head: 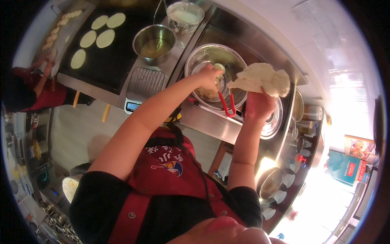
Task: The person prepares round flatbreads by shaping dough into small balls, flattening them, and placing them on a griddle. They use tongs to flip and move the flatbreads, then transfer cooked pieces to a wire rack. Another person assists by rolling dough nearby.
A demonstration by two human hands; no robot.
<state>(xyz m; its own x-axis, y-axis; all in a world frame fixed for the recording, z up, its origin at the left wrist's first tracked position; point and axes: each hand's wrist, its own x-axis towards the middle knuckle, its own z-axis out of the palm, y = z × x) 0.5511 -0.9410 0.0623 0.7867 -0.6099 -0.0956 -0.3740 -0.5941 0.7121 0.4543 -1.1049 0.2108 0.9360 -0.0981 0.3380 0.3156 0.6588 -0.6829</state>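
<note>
My left hand (209, 76) is over a stainless steel mixing bowl (190, 65), its fingers closed on a small pale lump (219, 68) that looks like dough. A lumpy beige mass (209, 92) lies inside the bowl, partly under that hand. A utensil with a red U-shaped handle (228, 106), perhaps tongs, leans over the bowl's near rim; its working end is hard to make out. To the right of the bowl, my right hand (259, 105) holds up a large, floppy piece of white dough (263, 78), which hides most of its fingers.
A round metal lid or dish (272, 122) sits beyond my right wrist. Left of the bowl are a digital scale (145, 84), a steel pot of liquid (154, 45) and a tub (185, 18). Flat dough rounds (105, 38) lie on a griddle (122, 70); another person's hands (48, 59) work beyond.
</note>
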